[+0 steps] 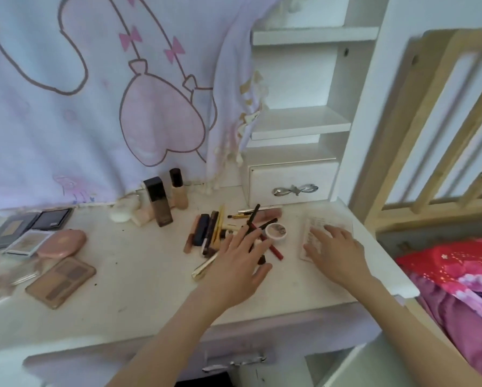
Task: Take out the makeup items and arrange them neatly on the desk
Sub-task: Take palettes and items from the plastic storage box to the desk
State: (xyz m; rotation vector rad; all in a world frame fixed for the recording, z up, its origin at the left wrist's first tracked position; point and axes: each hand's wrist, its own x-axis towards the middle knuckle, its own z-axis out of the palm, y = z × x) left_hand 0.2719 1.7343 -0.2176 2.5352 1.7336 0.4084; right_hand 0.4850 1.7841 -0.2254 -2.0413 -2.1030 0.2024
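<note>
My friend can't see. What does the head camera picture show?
Two bare hands reach over a white desk: the left hand rests with spread fingers on a messy pile of pencils and tubes, and the right hand lies flat on a pale palette. Compacts and foundation bottles sit further left.

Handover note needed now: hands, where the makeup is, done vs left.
Left hand: open, fingers spread over the pile of pencils and tubes mid-desk.
Right hand: open, flat on a pale palette near the desk's right edge.
Done: palettes and compacts laid out at left; foundation bottles upright at the back.
Left: sort the jumbled pile, including the small round jar, and place the pale palette.
</note>
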